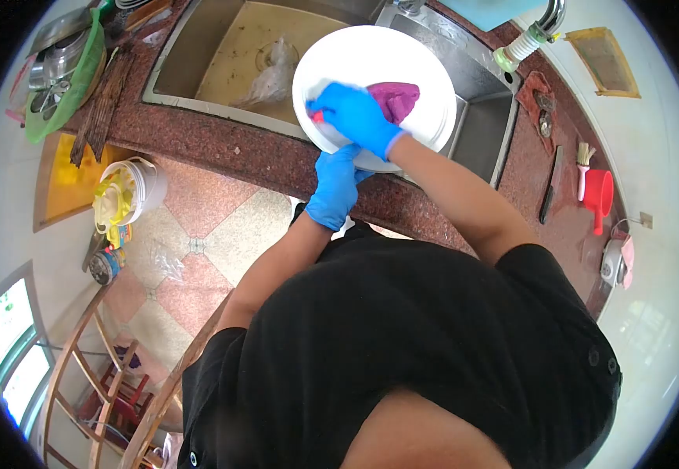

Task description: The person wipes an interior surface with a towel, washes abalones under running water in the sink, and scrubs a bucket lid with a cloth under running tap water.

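Observation:
A large white round basin (370,55) rests tilted over the sink's front edge and divider. My left hand (334,187), in a blue glove, is closed on the basin's near rim; part of its fingers is hidden. Inside the basin is my right hand (355,117), also gloved in blue and a little blurred by motion. Its fingers are curled against the basin's inner left side, and a small bit of red shows beside them. What they grip cannot be made out. A crumpled purple cloth (395,100) lies in the basin, just right of that hand.
The left sink bowl (226,59) holds murky water and a clear plastic bag (273,82). Above the right bowl (484,129) hangs a faucet (523,47). A knife (550,184), a brush (583,160) and a red scoop (599,193) lie on the right counter. A white bucket (148,187) stands on the floor.

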{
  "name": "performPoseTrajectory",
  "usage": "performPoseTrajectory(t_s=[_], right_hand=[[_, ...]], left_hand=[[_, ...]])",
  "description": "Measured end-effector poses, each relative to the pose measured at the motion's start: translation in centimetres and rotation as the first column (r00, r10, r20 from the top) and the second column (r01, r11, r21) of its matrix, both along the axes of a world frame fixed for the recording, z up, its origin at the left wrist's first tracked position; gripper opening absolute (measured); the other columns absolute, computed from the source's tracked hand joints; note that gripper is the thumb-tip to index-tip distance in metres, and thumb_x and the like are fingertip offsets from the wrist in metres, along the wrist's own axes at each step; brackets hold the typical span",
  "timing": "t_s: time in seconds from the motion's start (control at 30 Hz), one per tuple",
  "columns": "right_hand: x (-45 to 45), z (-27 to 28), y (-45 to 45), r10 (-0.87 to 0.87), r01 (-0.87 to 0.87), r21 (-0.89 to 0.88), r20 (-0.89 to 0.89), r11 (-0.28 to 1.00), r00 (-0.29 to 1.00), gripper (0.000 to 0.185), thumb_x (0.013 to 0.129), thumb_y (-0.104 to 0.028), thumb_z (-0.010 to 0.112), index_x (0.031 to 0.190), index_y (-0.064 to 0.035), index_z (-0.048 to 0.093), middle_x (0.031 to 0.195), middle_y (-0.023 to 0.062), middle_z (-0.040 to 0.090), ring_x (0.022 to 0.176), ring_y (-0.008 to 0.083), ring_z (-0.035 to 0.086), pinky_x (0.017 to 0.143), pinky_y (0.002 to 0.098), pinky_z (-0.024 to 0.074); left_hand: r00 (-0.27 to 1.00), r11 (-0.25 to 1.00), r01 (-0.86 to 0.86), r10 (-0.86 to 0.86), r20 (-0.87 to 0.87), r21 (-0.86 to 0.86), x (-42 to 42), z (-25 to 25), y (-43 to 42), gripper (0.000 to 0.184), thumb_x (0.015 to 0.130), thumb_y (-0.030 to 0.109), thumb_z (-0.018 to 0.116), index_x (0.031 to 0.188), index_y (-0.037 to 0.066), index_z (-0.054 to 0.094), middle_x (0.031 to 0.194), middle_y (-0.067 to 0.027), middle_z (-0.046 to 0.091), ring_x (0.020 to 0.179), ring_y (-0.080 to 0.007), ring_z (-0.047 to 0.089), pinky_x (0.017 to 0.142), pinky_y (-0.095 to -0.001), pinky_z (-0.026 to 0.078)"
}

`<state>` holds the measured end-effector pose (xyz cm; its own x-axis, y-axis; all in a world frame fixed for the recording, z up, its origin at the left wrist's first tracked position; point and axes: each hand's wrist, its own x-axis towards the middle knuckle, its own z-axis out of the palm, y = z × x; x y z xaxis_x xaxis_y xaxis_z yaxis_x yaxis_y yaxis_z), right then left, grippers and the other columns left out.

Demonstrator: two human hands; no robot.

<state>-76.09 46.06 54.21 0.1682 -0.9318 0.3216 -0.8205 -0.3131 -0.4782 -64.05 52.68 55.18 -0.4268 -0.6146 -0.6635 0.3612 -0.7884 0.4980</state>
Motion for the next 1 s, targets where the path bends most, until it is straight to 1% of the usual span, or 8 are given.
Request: performPoseTrajectory(t_s=[0.17,0.23,0.43,0.53,0.63,0.7,0.93,1.0], right_hand=[[-2.8,2.5,5.8,0.182,-0.194,0.362,0.066,0.912,0.981,0.018,0.082,-0.018,0.062,0.096,-0.0154,0.073,0.090,0.0066,0.064,0.084,0.0263,0.063,0.073,0.0391,0.0502],[-2.4,3.1,5.5,0.152,-0.158,0.310,0.046,0.937,0.987,0.016,0.080,-0.021,0.062,0.092,-0.0151,0.072,0.088,0.0087,0.065,0.080,0.0288,0.065,0.073,0.0404,0.0516],[-1.5,0.2,-4.2,-0.206,0.217,0.040,-0.184,0.975,0.961,0.014,0.084,-0.021,0.058,0.088,-0.0128,0.069,0.098,0.0140,0.066,0.081,0.0343,0.066,0.073,0.0442,0.0517],[-2.4,2.1,-5.6,-0.339,0.391,0.281,-0.218,0.876,0.915,0.016,0.085,-0.021,0.058,0.091,-0.0144,0.070,0.099,0.0128,0.067,0.085,0.0324,0.066,0.075,0.0431,0.0516],[-2.6,0.0,-4.2,-0.321,0.328,0.078,-0.092,0.941,0.943,0.018,0.086,-0.023,0.058,0.096,-0.0163,0.071,0.099,0.0106,0.067,0.089,0.0301,0.065,0.076,0.0415,0.0515],[-2.0,-0.1,-1.1,0.042,-0.039,-0.056,0.050,0.998,0.998,0.021,0.087,-0.026,0.057,0.101,-0.0212,0.072,0.093,0.0078,0.067,0.087,0.0274,0.064,0.073,0.0401,0.0511],[-4.6,3.0,9.2,0.012,0.008,0.304,-0.065,0.953,0.998,0.019,0.084,-0.029,0.061,0.097,-0.0229,0.074,0.082,0.0056,0.064,0.077,0.0244,0.062,0.068,0.0374,0.0479],[-4.4,1.9,8.2,0.031,-0.024,0.201,-0.032,0.979,0.999,0.020,0.084,-0.031,0.059,0.097,-0.0247,0.073,0.083,0.0060,0.063,0.076,0.0249,0.062,0.066,0.0388,0.0477]], left_hand=[[0.995,1.000,0.018,-0.016,0.095,-0.023,-0.6,0.6,0.5,0.036,0.089,0.019,0.058,0.123,0.007,0.052,0.114,-0.0098,0.060,0.101,-0.0223,0.062,0.083,-0.0387,0.055],[0.993,0.996,0.064,-0.058,0.099,-0.062,-0.7,0.5,0.8,0.036,0.089,0.018,0.059,0.122,0.008,0.052,0.111,-0.0089,0.060,0.100,-0.0219,0.062,0.082,-0.0382,0.055],[0.993,0.997,0.081,-0.080,0.092,-0.008,-0.7,1.0,0.6,0.037,0.086,0.014,0.062,0.122,0.008,0.053,0.114,-0.0091,0.061,0.100,-0.0223,0.062,0.080,-0.0384,0.056],[0.995,0.997,0.074,-0.073,0.070,-0.019,-0.7,1.0,0.4,0.036,0.086,0.014,0.063,0.120,0.006,0.054,0.114,-0.0094,0.061,0.101,-0.0230,0.062,0.080,-0.0387,0.056],[0.993,0.996,0.090,-0.090,0.079,-0.002,-0.8,0.9,0.3,0.036,0.087,0.014,0.062,0.121,0.006,0.054,0.115,-0.0098,0.061,0.102,-0.0235,0.062,0.080,-0.0391,0.056],[0.992,0.996,0.090,-0.091,0.083,0.017,-0.8,0.9,0.5,0.037,0.087,0.014,0.062,0.122,0.005,0.054,0.116,-0.0100,0.060,0.102,-0.0237,0.061,0.080,-0.0392,0.056],[0.991,0.991,0.118,-0.115,0.065,-0.055,-0.8,0.6,0.7,0.035,0.090,0.016,0.058,0.123,0.005,0.053,0.116,-0.0110,0.059,0.104,-0.0238,0.061,0.085,-0.0384,0.053],[0.987,0.986,0.144,-0.137,0.087,-0.078,-0.8,1.5,0.7,0.035,0.090,0.015,0.058,0.122,0.005,0.053,0.115,-0.0113,0.059,0.104,-0.0235,0.061,0.086,-0.0381,0.053]])
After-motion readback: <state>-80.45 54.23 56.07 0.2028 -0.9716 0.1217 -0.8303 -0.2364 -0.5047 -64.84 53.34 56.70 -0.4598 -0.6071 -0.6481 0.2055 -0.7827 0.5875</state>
